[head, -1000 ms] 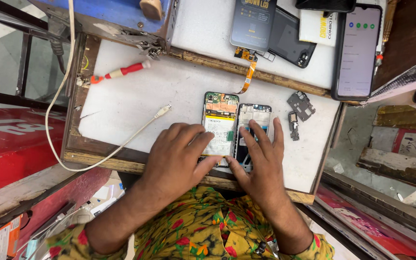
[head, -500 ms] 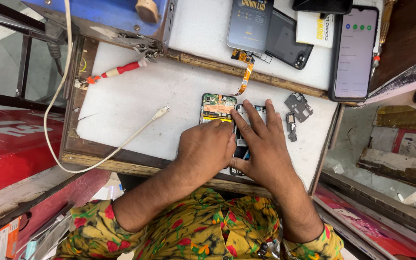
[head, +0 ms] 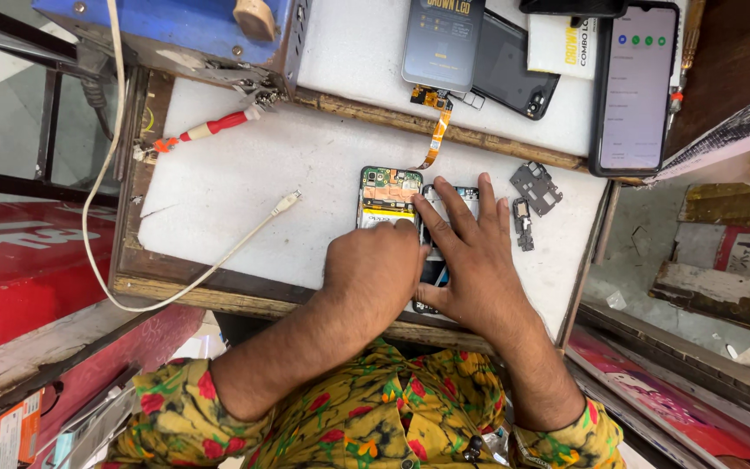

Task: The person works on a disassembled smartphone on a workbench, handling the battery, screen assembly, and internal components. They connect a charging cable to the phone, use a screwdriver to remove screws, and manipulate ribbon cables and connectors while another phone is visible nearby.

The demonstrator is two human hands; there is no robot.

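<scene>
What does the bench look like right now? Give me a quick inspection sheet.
Surface: white bench top with a worn wooden edge.
Job's things: opened phone with its circuit board and battery exposed; second phone body beside it, mostly covered.
Clutter: red-handled screwdriver, two small dark covers, lit phone, screen part with an orange ribbon, dark back cover, blue box.
Grippers: left hand rests on the opened phone; right hand lies spread flat over the second phone body.
Cables: white cable lies loose, plug end free.
Surroundings: red panel left, boards and scraps right.
</scene>
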